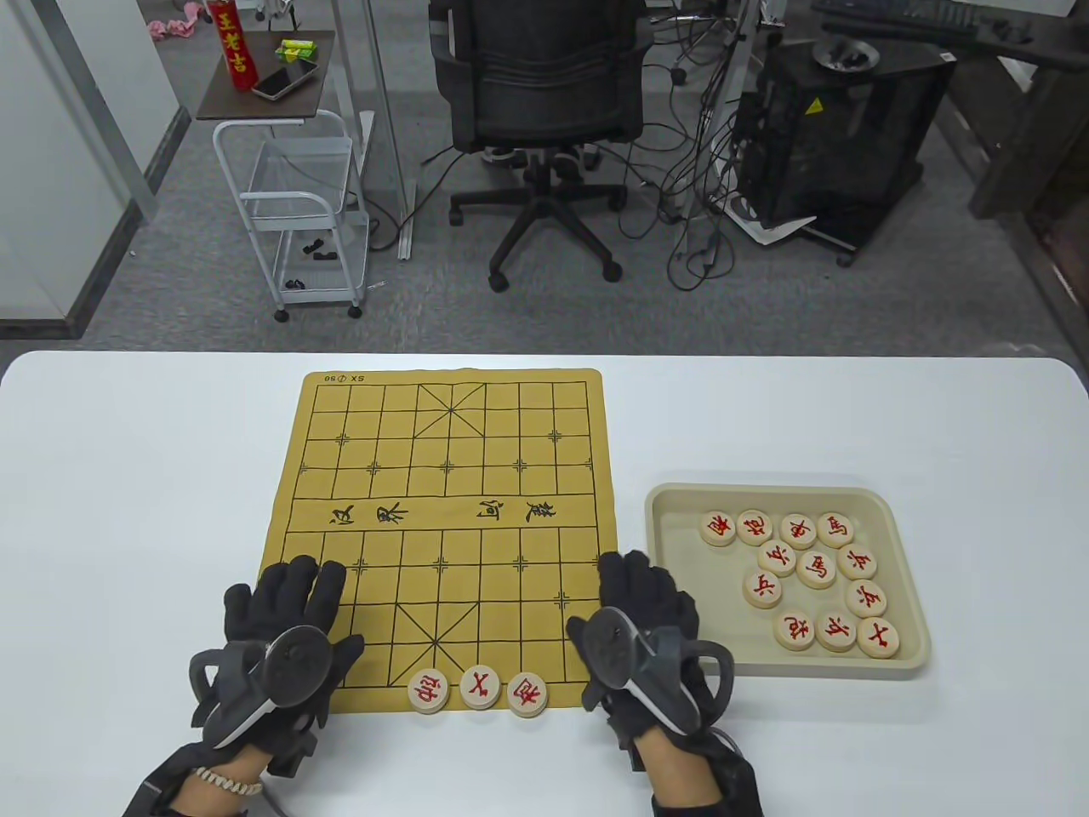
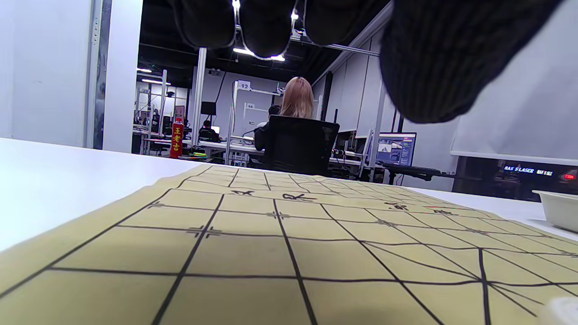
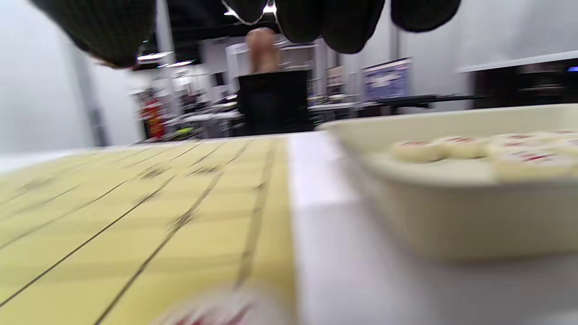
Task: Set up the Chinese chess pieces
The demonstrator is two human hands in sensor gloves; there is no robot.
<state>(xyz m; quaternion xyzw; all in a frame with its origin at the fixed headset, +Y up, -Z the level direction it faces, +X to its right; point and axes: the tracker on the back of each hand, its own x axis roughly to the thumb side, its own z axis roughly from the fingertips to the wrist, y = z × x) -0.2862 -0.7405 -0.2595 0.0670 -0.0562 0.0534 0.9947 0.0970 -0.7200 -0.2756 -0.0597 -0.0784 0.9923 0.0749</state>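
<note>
chess pieces: three sit in a row on the board's lower edge, the rest in the tray at right. left hand and right hand lie flat, fingers spread, holding nothing.

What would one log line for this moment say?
three round wooden pieces on yellow board | rest in beige tray | left hand, right hand empty

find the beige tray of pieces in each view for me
Table view: the tray sits right of the board, beside the right hand.
Left wrist view: only a tray corner shows at the right edge.
Right wrist view: the tray fills the right half, blurred.
Shared landmark: the yellow board, left of the tray in every view.
</note>
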